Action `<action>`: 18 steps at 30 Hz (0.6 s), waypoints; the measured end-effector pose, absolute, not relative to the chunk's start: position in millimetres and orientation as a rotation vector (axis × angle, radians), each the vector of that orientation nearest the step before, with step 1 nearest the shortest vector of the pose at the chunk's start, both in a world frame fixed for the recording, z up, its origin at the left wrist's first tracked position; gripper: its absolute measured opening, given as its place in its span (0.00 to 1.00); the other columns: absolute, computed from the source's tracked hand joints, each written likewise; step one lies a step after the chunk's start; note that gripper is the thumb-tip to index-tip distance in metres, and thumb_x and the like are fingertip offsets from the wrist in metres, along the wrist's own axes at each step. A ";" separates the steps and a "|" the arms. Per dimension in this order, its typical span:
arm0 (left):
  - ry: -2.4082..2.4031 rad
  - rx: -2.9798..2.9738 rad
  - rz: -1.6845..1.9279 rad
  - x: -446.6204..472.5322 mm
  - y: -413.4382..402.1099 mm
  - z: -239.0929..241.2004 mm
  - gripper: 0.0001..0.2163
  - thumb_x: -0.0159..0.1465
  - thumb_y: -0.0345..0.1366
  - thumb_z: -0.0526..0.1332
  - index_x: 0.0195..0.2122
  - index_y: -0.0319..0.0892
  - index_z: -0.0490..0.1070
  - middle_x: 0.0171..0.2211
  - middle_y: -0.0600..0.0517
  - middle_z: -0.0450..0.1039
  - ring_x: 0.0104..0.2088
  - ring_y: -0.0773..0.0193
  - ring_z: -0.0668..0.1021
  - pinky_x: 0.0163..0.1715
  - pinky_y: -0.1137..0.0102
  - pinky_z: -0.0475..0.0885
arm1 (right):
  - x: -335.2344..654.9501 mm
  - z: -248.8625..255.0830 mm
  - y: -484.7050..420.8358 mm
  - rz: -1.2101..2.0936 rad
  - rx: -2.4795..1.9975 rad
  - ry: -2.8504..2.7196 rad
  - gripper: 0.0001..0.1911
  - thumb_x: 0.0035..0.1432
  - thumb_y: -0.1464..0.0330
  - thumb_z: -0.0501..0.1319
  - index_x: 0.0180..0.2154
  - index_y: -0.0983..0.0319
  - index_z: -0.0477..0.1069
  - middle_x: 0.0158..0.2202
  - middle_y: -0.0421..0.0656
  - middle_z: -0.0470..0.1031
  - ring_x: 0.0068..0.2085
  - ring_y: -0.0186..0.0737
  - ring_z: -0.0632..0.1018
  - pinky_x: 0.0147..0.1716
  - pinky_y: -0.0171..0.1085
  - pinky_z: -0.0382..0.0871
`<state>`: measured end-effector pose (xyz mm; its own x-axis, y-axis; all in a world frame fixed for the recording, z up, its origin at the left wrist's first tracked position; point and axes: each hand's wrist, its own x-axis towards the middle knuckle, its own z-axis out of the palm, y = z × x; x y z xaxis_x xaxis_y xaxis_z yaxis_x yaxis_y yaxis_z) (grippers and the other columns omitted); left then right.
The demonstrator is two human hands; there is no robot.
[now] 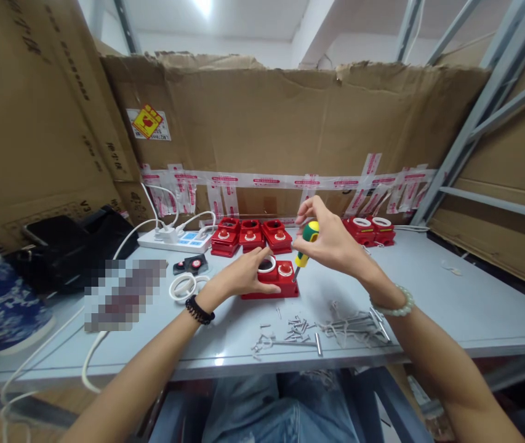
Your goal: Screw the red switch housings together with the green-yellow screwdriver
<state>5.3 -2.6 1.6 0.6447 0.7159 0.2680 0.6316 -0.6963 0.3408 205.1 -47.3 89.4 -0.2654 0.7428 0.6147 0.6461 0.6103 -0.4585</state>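
A red plastic unit (pixel 277 284) with a white ring and a round button lies on the grey table (pixel 428 301) in front of me. My left hand (pixel 246 275) lies over its left end and grips it, fingers curled round the edge. My right hand (pixel 329 241) is closed on a screwdriver (pixel 306 243) with a green and yellow handle, held upright, its tip down at the unit's right corner.
Several more red units (pixel 250 235) stand in a row at the back, two others (pixel 373 229) to the right. Loose screws and metal pins (pixel 317 329) lie near the front edge. White rings (pixel 184 286), a power strip (pixel 174 241), cables and a black bag (pixel 72 246) sit left.
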 end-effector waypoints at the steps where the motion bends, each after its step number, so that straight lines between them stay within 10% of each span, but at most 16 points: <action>1: 1.102 2.645 0.573 5.4 -2.8 1.8 0.32 0.50 0.55 0.64 0.51 0.43 0.60 0.46 0.44 0.68 0.44 0.52 0.73 0.44 0.60 0.69 | 205.5 88.3 -47.6 0.169 -1.091 -1.962 0.17 0.45 0.72 0.58 0.38 0.59 0.55 0.36 0.40 0.68 0.30 0.33 0.69 0.32 0.36 0.63; 18: 1.139 2.677 0.515 5.6 -4.3 2.5 0.33 0.50 0.57 0.63 0.50 0.41 0.60 0.44 0.43 0.67 0.42 0.51 0.74 0.41 0.61 0.69 | 217.8 83.6 -47.9 0.122 -1.227 -1.969 0.10 0.54 0.67 0.55 0.41 0.60 0.63 0.29 0.39 0.67 0.28 0.34 0.68 0.31 0.36 0.62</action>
<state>5.6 -4.3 2.5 0.6450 0.7251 0.2414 0.6604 -0.6878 0.3014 217.8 -47.9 83.6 -0.2140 0.7918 0.5721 0.7151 0.5259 -0.4604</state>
